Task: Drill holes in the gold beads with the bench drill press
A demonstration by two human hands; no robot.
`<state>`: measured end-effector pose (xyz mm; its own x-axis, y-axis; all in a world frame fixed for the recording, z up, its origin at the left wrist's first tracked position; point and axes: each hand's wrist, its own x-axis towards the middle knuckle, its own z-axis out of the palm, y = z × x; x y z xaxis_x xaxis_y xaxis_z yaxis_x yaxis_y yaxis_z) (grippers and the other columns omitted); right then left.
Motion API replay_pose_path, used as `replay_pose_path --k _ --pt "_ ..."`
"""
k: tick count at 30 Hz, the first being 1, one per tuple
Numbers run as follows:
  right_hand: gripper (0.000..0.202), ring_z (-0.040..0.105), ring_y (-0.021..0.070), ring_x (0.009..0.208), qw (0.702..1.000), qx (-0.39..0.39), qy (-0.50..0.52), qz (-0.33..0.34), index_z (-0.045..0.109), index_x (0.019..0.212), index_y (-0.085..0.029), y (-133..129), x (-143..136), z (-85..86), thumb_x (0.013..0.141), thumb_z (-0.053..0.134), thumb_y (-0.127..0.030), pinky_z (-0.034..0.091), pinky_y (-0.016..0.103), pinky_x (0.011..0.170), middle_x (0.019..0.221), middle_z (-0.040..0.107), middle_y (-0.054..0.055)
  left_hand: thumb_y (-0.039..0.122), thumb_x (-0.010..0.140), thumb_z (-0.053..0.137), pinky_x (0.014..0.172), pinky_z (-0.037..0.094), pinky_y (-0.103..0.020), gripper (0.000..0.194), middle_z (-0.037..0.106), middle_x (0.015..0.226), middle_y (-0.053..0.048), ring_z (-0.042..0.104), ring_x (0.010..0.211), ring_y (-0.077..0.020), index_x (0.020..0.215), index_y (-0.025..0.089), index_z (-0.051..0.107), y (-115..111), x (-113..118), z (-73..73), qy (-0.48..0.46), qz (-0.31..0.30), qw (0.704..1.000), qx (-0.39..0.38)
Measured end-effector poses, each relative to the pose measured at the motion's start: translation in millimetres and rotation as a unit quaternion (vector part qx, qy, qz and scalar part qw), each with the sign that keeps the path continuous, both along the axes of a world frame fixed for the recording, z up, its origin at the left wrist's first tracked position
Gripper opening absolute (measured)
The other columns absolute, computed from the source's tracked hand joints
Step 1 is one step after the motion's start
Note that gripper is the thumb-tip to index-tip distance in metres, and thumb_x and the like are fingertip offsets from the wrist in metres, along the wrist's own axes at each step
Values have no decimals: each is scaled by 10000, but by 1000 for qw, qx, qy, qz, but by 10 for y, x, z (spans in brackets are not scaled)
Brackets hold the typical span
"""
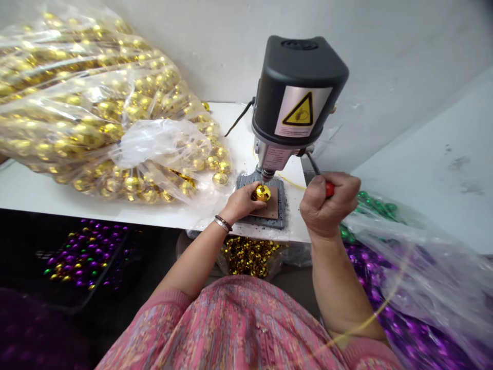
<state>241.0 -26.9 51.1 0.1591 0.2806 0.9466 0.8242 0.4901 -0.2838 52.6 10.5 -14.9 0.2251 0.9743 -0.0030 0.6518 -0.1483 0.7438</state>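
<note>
My left hand (243, 201) pinches a shiny gold ball (263, 193) between thumb and fingers, on the brown board (272, 208) of the drill press base. Directly over the ball is the tip of the black drill press (300, 87); whether the bit is inside the ball is too small to tell. My right hand (329, 203) is wrapped round the lever of the press, and its red knob (329, 189) shows between the fingers.
A large clear bag of gold balls (88, 113) covers the left of the white table (154, 215). Gold pieces (252, 255) lie below the table edge. Bags with green (375, 205) and purple beads (408, 313) are at the right. Dark crumbs surround the metal base (281, 200).
</note>
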Motion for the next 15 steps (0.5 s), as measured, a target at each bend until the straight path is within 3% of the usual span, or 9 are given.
replay_pose_path --k 4,10,12,15 --pt "162 461 88 671 1000 9 23 2 501 871 -186 28 -42 -45 967 497 -317 399 248 652 733 478 -4 304 746 857 1005 546 -377 662 761 1258 -87 714 1163 -303 1376 238 667 -11 5 5 17 -13 1000 -12" --pt "241 398 85 631 999 17 45 14 449 816 -193 25 -100 -101 965 477 -381 366 251 613 692 421 -13 298 744 848 989 548 -356 558 770 1193 -53 719 1121 -283 1282 258 706 -15 -5 -9 -6 -25 1000 -5" --pt "260 395 82 625 998 20 60 14 444 807 -195 39 -104 12 974 463 -393 360 249 607 691 417 -15 283 736 850 1002 546 -371 560 770 1195 -62 716 1127 -289 1276 245 709 -10 -1 -12 -14 -23 1000 -6" --pt "271 410 64 643 997 5 77 8 467 805 -182 104 -80 324 978 486 -390 360 229 620 707 442 -17 231 728 845 1041 538 -402 636 759 1242 -90 707 1154 -291 1339 201 674 -17 -2 -25 -45 -16 999 -19"
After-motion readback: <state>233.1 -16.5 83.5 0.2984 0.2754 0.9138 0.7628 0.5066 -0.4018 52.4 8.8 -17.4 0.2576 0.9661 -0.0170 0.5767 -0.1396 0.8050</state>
